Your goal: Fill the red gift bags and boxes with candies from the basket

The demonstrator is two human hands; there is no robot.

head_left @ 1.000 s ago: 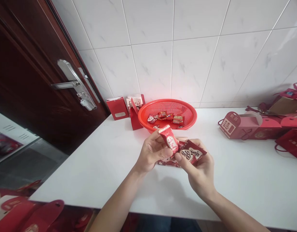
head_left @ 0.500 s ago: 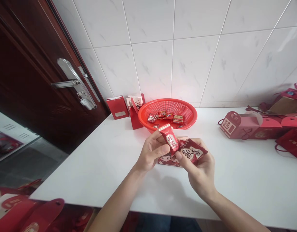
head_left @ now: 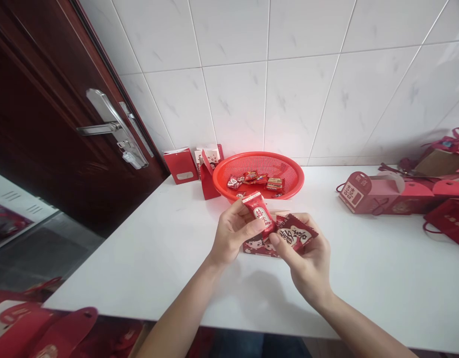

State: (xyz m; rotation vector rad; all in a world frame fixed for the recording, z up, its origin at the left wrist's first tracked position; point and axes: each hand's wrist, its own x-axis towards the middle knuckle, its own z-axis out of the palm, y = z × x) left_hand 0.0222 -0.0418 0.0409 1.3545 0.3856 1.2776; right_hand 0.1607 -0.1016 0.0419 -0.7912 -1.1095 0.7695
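Observation:
Between the thumb and fingers of my left hand (head_left: 231,233) is a small bright red candy packet (head_left: 259,214), held tilted. My right hand (head_left: 309,263) grips a darker red wrapped candy (head_left: 296,232) with black lettering on a pale patch. The two packets nearly meet at their inner edges. Below and behind them, a red printed box (head_left: 254,245) with cartoon faces stands on the table, partly hidden by my hands. Just beyond is a red plastic basket (head_left: 298,171) holding several wrapped candies (head_left: 251,178).
A white table (head_left: 139,258) runs along a tiled wall. Red gift boxes (head_left: 180,166) stand left of the basket; more boxes (head_left: 374,194) and a red bag (head_left: 447,221) lie at the right. A dark door (head_left: 39,99) is at the left, with red boxes (head_left: 65,333) at lower left.
The red packet in my left hand has tilted slightly, and my left thumb covers a little more of its label. Both hands still hold their packets.

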